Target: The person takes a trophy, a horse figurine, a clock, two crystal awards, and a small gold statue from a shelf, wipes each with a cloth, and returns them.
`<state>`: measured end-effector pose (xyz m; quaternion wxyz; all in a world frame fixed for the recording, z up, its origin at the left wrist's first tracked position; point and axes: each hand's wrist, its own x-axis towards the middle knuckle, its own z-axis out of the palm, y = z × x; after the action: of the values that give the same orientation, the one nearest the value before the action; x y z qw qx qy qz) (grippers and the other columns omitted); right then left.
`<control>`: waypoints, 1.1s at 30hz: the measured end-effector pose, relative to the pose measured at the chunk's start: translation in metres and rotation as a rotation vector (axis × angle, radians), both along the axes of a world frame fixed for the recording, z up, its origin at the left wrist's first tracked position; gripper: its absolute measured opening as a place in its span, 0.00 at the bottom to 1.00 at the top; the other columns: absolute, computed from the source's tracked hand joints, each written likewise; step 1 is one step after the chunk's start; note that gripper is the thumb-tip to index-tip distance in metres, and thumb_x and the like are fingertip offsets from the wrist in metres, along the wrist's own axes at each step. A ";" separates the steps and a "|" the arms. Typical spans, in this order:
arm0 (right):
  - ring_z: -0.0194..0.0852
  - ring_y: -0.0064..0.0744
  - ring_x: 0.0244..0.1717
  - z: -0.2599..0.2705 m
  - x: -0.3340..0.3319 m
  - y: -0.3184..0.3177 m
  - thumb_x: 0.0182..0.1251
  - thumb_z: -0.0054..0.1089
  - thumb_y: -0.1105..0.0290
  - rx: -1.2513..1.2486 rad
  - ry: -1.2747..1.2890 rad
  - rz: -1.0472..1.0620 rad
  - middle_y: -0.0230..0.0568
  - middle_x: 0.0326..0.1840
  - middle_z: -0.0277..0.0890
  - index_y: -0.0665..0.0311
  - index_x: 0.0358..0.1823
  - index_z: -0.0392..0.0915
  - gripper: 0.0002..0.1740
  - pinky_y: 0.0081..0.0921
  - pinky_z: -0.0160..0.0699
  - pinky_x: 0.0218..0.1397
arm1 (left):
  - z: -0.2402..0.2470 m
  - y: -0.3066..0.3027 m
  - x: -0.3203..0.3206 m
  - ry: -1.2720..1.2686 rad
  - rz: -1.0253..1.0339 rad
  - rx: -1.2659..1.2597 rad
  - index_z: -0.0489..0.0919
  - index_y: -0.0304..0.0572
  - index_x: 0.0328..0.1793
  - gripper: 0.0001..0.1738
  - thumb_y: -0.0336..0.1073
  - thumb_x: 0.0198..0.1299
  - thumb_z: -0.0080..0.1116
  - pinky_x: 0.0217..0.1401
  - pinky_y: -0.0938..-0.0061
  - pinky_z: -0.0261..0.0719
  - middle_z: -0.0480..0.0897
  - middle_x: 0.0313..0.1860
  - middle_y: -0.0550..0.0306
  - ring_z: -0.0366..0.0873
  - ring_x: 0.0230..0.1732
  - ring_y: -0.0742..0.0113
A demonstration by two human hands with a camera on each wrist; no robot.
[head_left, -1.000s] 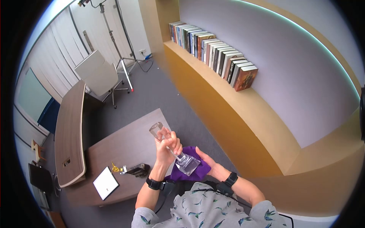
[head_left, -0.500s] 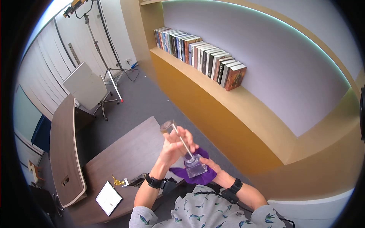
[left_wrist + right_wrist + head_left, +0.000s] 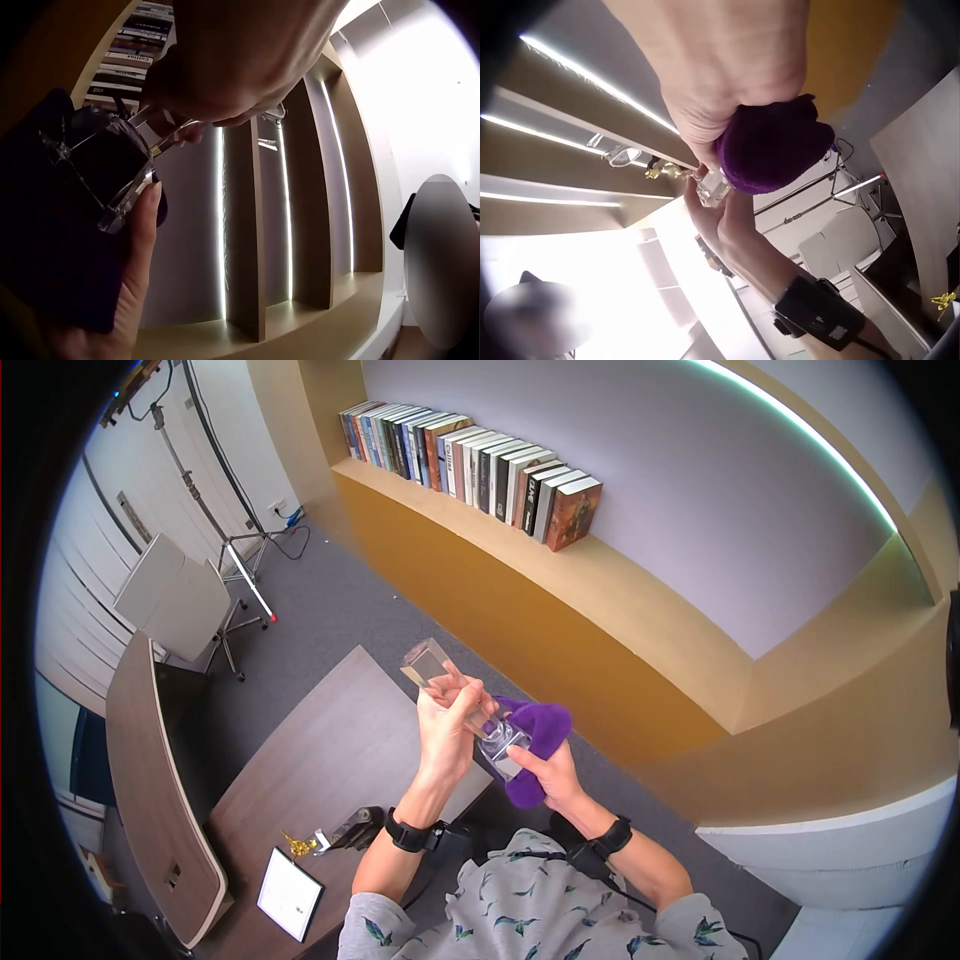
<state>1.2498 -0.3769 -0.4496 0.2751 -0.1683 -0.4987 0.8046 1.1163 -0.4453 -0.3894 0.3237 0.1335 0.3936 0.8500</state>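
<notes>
A clear crystal trophy with a long faceted column and a square base is held tilted in front of the body. My left hand grips it round the column. A purple cloth lies against the base, and my right hand holds cloth and base together, thumb over the base's edge. From the left wrist view, the clear base faces the camera, with the right thumb along its side. In the right wrist view the bunched cloth hides most of the right fingers.
Below on the left stands a wooden table bearing a white framed sheet, a small gold figurine and a dark object. Books line the curved shelf ahead. A white chair and a light stand are farther off.
The right hand has moved from beneath the spread cloth to grasp the base's side through it, and the cloth now bunches upward. The left hand keeps its hold. The head view has shifted.
</notes>
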 end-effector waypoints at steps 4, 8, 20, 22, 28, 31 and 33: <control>0.70 0.25 0.53 0.002 0.010 0.022 0.54 0.69 0.71 -0.164 -0.034 0.199 0.34 0.52 0.71 0.64 0.58 0.67 0.29 0.26 0.68 0.58 | 0.010 0.009 0.004 0.121 -0.062 -0.020 0.71 0.36 0.31 0.06 0.26 0.57 0.58 0.35 0.72 0.77 0.76 0.26 0.58 0.76 0.26 0.69; 0.70 0.25 0.54 0.006 0.019 0.058 0.51 0.71 0.69 0.116 -0.063 0.357 0.35 0.54 0.72 0.64 0.60 0.66 0.34 0.26 0.70 0.58 | 0.017 0.025 0.016 0.201 -0.128 -0.057 0.71 0.35 0.31 0.03 0.24 0.54 0.55 0.34 0.72 0.75 0.75 0.25 0.58 0.75 0.26 0.70; 0.73 0.33 0.55 -0.001 0.064 0.106 0.45 0.75 0.68 0.537 -0.031 -0.096 0.43 0.54 0.74 0.65 0.58 0.69 0.36 0.30 0.69 0.59 | 0.020 0.097 0.077 0.643 0.056 -0.219 0.63 0.36 0.56 0.21 0.24 0.58 0.58 0.51 0.72 0.76 0.75 0.46 0.54 0.76 0.48 0.68; 0.73 0.36 0.55 -0.007 0.072 0.123 0.44 0.76 0.68 0.599 -0.063 -0.164 0.45 0.53 0.74 0.65 0.57 0.69 0.36 0.31 0.69 0.59 | 0.013 0.110 0.086 0.731 0.111 -0.318 0.65 0.34 0.55 0.22 0.26 0.57 0.60 0.47 0.73 0.78 0.78 0.45 0.51 0.79 0.46 0.67; 0.72 0.45 0.57 0.003 0.085 0.162 0.43 0.77 0.63 0.836 -0.095 -0.160 0.49 0.55 0.71 0.67 0.56 0.69 0.38 0.36 0.69 0.60 | 0.011 0.144 0.100 0.692 0.198 -0.310 0.68 0.31 0.50 0.18 0.29 0.57 0.62 0.39 0.76 0.80 0.82 0.36 0.51 0.82 0.37 0.68; 0.71 0.43 0.58 0.019 0.090 0.178 0.43 0.77 0.62 0.797 -0.045 -0.082 0.47 0.56 0.71 0.66 0.56 0.70 0.37 0.35 0.69 0.60 | 0.028 0.151 0.093 0.695 0.162 -0.290 0.68 0.32 0.46 0.15 0.28 0.58 0.61 0.37 0.76 0.80 0.82 0.34 0.51 0.82 0.36 0.68; 0.72 0.39 0.57 0.013 0.090 0.189 0.45 0.77 0.62 0.718 0.023 -0.081 0.46 0.54 0.72 0.67 0.55 0.70 0.36 0.33 0.69 0.59 | 0.052 0.149 0.086 0.724 0.151 -0.216 0.66 0.32 0.46 0.15 0.27 0.59 0.59 0.36 0.76 0.81 0.80 0.36 0.50 0.82 0.37 0.66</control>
<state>1.3396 -0.1884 -0.4363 0.3539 -0.0716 -0.7394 0.5683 1.2028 -0.2960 -0.3378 0.1122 0.3607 0.5786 0.7229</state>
